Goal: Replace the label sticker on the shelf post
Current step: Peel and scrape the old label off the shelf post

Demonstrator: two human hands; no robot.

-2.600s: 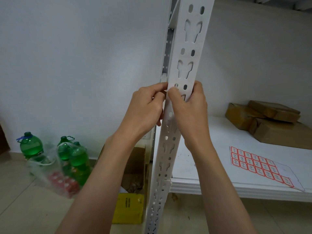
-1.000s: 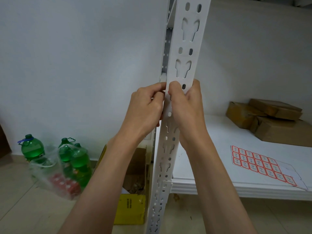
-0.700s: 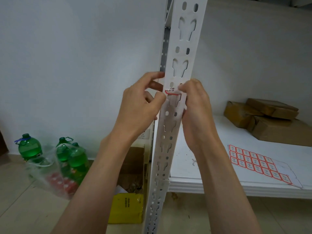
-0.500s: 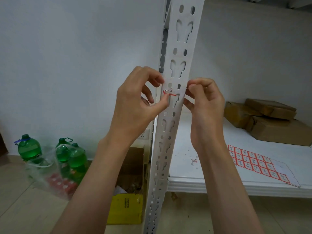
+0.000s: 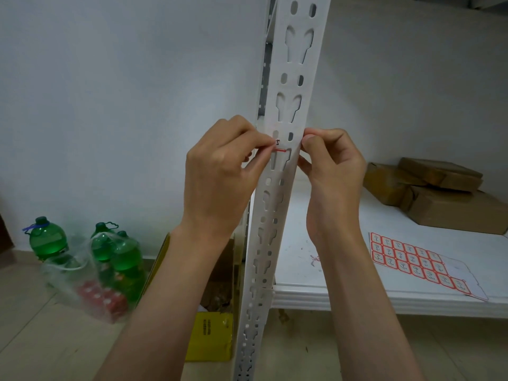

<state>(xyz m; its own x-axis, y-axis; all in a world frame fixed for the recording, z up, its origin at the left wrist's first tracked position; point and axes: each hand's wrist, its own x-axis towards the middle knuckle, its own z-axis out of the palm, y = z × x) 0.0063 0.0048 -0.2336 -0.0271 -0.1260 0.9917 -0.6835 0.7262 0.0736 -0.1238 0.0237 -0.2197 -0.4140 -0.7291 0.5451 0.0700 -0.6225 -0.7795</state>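
A white slotted shelf post [image 5: 277, 204] runs up the middle of the view. A small red-edged label sticker [image 5: 279, 146] with a black mark sits on the post's face. My left hand [image 5: 222, 171] pinches the sticker's left edge between thumb and forefinger. My right hand [image 5: 334, 166] is at the post's right edge with curled fingers, thumb and forefinger pressed together; what they pinch is too small to tell. A sheet of red-edged stickers [image 5: 412, 264] lies on the white shelf [image 5: 302, 295] to the right.
Brown cardboard boxes [image 5: 439, 193] are stacked at the back right of the shelf. On the floor at left stand green bottles [image 5: 48, 240] and a clear plastic bag [image 5: 90, 281]. An open box with a yellow side [image 5: 211, 334] sits beside the post's foot.
Both hands covered the post at first, then drew apart and uncovered the red-edged sticker. Since half a second ago my left fingers have closed onto its left edge.
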